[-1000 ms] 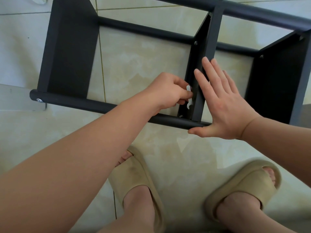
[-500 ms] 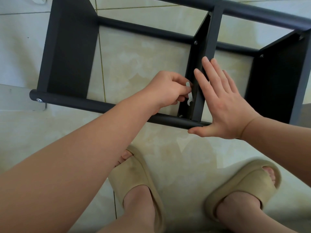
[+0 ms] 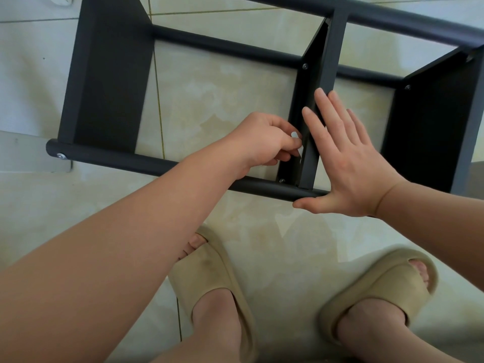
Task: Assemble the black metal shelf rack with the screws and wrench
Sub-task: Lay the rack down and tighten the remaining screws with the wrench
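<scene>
While flat right hand point(image 3: 351, 163) presses black metal shelf rack point(image 3: 110, 74), left hand point(image 3: 262, 140) pinches small silver wrench point(image 3: 295, 135), long axis near-to-far, between hands.

1 rack point(image 3: 110, 158), 3 panels point(image 3: 110, 74), 1 wrench point(image 3: 295, 135), 2 hands point(image 3: 264, 140), 2 slippers point(image 3: 209, 271)

Tiled floor point(image 3: 222, 100) carries black rack point(image 3: 110, 74) and 2 sandals point(image 3: 207, 271).

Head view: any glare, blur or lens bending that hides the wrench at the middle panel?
Head view: soft, even light, only mild sheen on the floor tiles; the wide lens slightly bends the top rail; the wrench looks pale and slightly smeared, partly covered by the left hand pinching it; the middle panel is too dark for detail.
</scene>
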The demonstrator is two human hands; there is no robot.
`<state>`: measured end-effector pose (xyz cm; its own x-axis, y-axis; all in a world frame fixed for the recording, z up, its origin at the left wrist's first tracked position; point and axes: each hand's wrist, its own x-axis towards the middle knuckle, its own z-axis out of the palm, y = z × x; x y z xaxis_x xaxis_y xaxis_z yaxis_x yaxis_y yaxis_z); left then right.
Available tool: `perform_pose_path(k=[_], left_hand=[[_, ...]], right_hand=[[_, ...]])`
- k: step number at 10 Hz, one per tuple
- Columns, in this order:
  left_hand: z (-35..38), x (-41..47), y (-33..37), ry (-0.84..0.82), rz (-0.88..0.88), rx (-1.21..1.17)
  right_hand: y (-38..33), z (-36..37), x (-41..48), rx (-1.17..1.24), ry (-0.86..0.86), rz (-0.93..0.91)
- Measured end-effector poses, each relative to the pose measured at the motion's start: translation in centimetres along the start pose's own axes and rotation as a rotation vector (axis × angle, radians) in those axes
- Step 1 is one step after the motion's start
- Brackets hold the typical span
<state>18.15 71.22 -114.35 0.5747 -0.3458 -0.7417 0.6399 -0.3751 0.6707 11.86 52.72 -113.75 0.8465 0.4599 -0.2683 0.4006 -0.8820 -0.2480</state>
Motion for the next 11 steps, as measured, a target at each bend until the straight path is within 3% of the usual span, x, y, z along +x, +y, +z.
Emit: perform_pose_path(k=[6,11], left_hand=[[-0.4,-0.2,0.1,-0.115,-0.112,-0.011],[-1.2,0.1,-0.4,-0.217,-0.068,0.093]], right_hand=[[0.0,0.0,0.0,-0.006,0.002,-0.001],[0.0,0.0,0.0,-0.014,0.007,-0.003]])
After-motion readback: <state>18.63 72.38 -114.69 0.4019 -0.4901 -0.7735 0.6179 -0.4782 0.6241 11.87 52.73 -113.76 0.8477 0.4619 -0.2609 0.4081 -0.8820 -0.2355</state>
